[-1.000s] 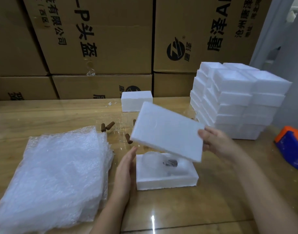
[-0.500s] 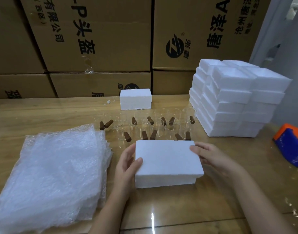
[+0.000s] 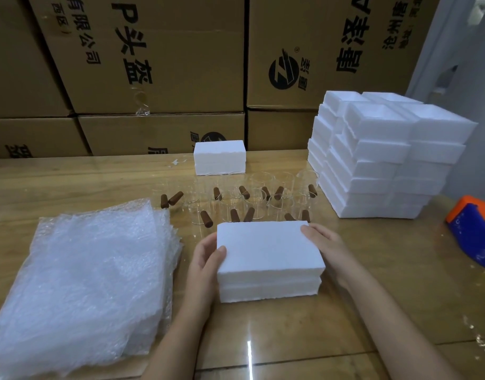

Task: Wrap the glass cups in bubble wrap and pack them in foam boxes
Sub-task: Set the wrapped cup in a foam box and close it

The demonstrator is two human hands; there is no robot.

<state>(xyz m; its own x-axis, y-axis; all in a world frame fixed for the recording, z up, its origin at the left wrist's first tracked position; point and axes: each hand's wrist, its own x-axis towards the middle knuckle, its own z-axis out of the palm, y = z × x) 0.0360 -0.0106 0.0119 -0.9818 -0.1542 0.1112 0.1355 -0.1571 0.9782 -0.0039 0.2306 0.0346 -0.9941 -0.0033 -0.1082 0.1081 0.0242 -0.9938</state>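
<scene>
White polystyrene, two halves seated one on the other: the foam box (image 3: 268, 259) lies closed on the table (image 3: 373, 297) straight in front of the person, with a seam running along its near face. The left hand (image 3: 205, 261) clasps its left end, thumb hooked over the top and fingers down the side. The right hand (image 3: 327, 246) clasps the right end, fingers bent over the top edge. Taking both ends at once looks meant to press lid and base flush and stop them sliding apart. What is inside is hidden.

Just behind the box stand the glass cups (image 3: 252, 204), clear with stubby brown handles. They are bunched in rough rows and unwrapped, probably kept close for easy reach. To the left a thick pile of bubble wrap sheets (image 3: 85, 275) lies flat beside the left forearm, handy for the next cup.

On the right, a stack of foam boxes (image 3: 384, 157) rises several high, likely the supply. A second closed box (image 3: 219, 157) sits alone at the back of the table, in front of the cardboard cartons (image 3: 164, 50); it is perhaps a finished one set out of the way. An orange-and-blue tape dispenser (image 3: 474, 231) lies at the far right.

Judging by the many bare cups, most of the packing is still to do.
</scene>
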